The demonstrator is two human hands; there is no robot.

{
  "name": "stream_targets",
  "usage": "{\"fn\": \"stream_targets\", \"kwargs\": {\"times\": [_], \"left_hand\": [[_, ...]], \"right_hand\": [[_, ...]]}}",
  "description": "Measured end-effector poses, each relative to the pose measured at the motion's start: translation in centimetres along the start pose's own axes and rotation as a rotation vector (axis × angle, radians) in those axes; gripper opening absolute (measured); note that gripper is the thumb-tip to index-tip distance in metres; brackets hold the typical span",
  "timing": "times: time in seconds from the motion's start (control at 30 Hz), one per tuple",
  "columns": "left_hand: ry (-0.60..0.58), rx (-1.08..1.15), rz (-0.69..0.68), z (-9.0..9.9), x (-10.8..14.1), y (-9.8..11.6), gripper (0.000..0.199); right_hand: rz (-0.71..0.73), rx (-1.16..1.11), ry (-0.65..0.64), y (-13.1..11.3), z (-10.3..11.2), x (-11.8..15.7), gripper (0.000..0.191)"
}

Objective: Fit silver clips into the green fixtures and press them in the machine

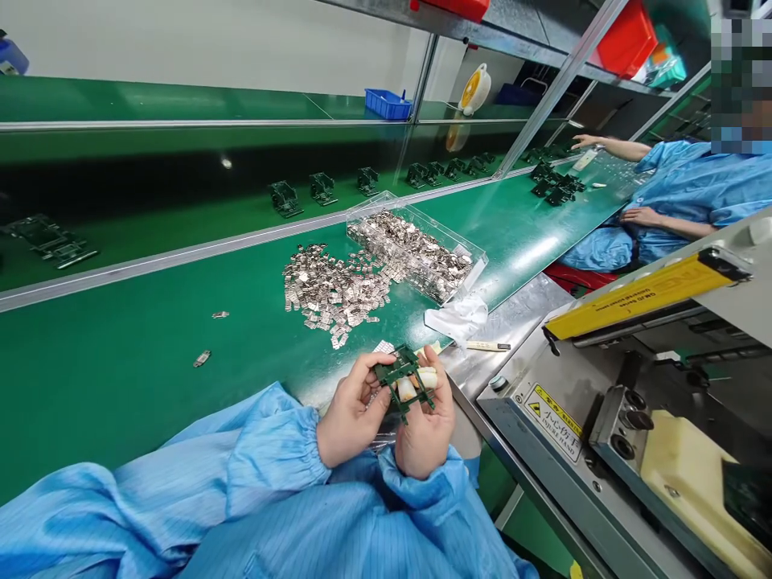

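Note:
Between my two hands is a dark green plastic frame [398, 368], held over the near edge of the bench. My left hand [351, 412] pinches its left side between thumb and fingers. Around its right side and underside, my right hand [425, 426] is closed, with pale coverings on some fingertips. Just beyond lies a heap of small silvery metal plates [338, 289]. More of these plates fill a clear plastic box [476, 269] behind the heap. A white cloth [458, 318] and a small brush-like stick [487, 346] lie to the right of the frame.
Several similar green frames [322, 189] line the moving-belt-like strip behind the bench [150, 322]. Two loose plates lie at left. A grey machine [543, 434] with a yellow bar [645, 293] stands close on my right. A co-worker in blue [681, 193] sits beyond it.

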State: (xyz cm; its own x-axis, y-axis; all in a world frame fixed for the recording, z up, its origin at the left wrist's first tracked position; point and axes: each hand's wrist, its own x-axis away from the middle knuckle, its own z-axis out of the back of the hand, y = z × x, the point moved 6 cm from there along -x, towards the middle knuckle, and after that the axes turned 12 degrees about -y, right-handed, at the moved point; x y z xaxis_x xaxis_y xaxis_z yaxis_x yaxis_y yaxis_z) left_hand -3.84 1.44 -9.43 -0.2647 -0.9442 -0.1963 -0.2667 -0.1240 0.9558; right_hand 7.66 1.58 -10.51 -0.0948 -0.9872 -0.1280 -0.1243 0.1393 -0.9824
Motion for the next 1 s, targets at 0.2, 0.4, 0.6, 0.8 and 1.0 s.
{"fn": "stream_targets", "kwargs": {"times": [0.2,0.4,0.6,0.8,1.0], "left_hand": [[-0.008,0.039,0.026,-0.4,-0.5,0.6,0.031],[-0.035,-0.082,0.095,-1.2,0.0,0.9,0.031],[-0.110,-0.146,0.126,-1.8,-0.1,2.1,0.034],[-0.528,-0.408,0.253,-6.4,-1.6,4.7,0.032],[-1.093,-0.480,-0.005,-17.9,-7.0,6.9,0.051]], "right_hand": [[-0.092,-0.366,-0.068,-0.1,0.5,-0.6,0.028],[0.002,-0.260,-0.084,0.4,1.2,-0.2,0.031],[0.051,-0.176,-0.225,-1.3,2.9,0.2,0.034],[0.136,0.170,-0.374,-6.7,9.1,3.3,0.076],[0.269,0.247,0.100,-11.8,21.6,9.5,0.071]]}}
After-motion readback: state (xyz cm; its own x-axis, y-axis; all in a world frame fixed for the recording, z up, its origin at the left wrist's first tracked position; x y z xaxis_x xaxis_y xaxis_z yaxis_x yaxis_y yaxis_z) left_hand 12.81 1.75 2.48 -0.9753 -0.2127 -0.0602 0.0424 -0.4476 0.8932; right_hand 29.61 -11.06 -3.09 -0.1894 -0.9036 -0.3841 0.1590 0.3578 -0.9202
